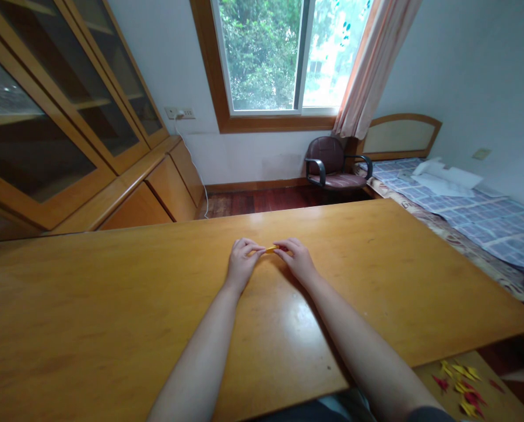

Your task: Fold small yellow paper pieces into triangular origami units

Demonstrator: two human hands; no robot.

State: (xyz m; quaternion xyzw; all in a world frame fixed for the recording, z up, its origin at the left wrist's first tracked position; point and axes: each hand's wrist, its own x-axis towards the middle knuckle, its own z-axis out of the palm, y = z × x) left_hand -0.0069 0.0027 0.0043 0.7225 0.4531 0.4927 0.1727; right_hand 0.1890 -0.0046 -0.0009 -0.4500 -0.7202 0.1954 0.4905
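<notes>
A small yellow piece of folded paper (271, 249) spans the gap between my two hands, just above the wooden table (112, 305). My left hand (243, 261) pinches its left end between thumb and fingertips. On the other end, the thumb and fingers of my right hand (296, 258) are closed too. A bit of red shows by the right fingertips; its shape is too small to make out. Several yellow and red folded paper pieces, which look like paper cranes (462, 372), lie on a lower surface at the bottom right.
Glass-doored cabinets (68, 88) stand along the left wall. Beyond the table's far edge is a dark red armchair (327, 164) under the window. To the right, a bed (486, 217) with a checked cover bears white packing pieces (446, 176).
</notes>
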